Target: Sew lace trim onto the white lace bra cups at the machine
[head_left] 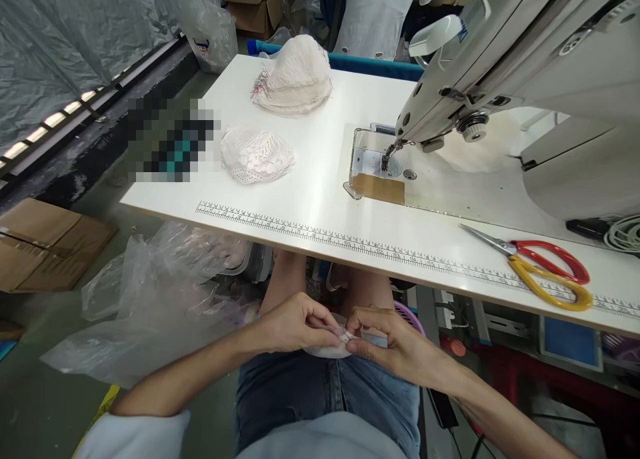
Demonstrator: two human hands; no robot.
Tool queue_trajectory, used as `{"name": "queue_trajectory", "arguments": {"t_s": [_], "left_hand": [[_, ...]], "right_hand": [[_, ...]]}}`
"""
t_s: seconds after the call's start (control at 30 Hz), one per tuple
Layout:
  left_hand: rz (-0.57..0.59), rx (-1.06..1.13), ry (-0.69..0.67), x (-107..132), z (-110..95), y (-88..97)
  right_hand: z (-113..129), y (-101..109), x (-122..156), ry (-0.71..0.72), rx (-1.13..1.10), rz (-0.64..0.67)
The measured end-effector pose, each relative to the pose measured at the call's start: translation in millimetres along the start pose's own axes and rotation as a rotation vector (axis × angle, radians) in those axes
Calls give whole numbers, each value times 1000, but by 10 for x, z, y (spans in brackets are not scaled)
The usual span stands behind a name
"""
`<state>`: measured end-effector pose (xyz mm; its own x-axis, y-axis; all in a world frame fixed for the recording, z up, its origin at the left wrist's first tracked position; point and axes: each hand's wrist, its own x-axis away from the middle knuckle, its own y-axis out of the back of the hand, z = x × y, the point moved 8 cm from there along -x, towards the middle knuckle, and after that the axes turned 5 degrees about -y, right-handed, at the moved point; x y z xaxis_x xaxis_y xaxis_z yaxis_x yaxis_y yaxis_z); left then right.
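Note:
Over my lap, my left hand (307,325) and my right hand (383,339) pinch a small piece of white lacy fabric (327,349) between thumbs and fingertips. The two hands are close together, with the fabric's dotted edge showing between them. Most of the piece hangs below the fingers. On the sewing table above lie a white lace piece (257,155) and, farther back, a cream fabric bundle (296,75) with reddish threads at its left edge. The sewing machine (450,105) stands at the right, its presser foot (385,162) over the metal plate.
Scissors (543,265) with red and yellow handles lie near the table's front edge, by a printed ruler (310,233). Clear plastic bags (155,312) and a cardboard box (50,245) are on the floor at left. Another person's white clothing (377,15) shows behind the table.

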<state>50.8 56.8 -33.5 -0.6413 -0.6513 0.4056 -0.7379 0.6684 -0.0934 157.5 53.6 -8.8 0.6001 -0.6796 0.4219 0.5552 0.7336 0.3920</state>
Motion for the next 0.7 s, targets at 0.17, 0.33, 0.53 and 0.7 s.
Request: {"name": "queue_trajectory", "arguments": {"t_s": [0.17,0.33,0.53,0.7], "left_hand": [[4,4,-23,11,-12,24],[43,1,-84,44,-59,77],[3,32,-96,84,-71,173],[-17,64,-120,128,-93,283]], "right_hand": [[15,-2,-22,7,-52,15],[12,46,-75,-21,-60,14],[97,49,-167,-69,-51,53],[228,52,-274,-49,-70,85]]}}
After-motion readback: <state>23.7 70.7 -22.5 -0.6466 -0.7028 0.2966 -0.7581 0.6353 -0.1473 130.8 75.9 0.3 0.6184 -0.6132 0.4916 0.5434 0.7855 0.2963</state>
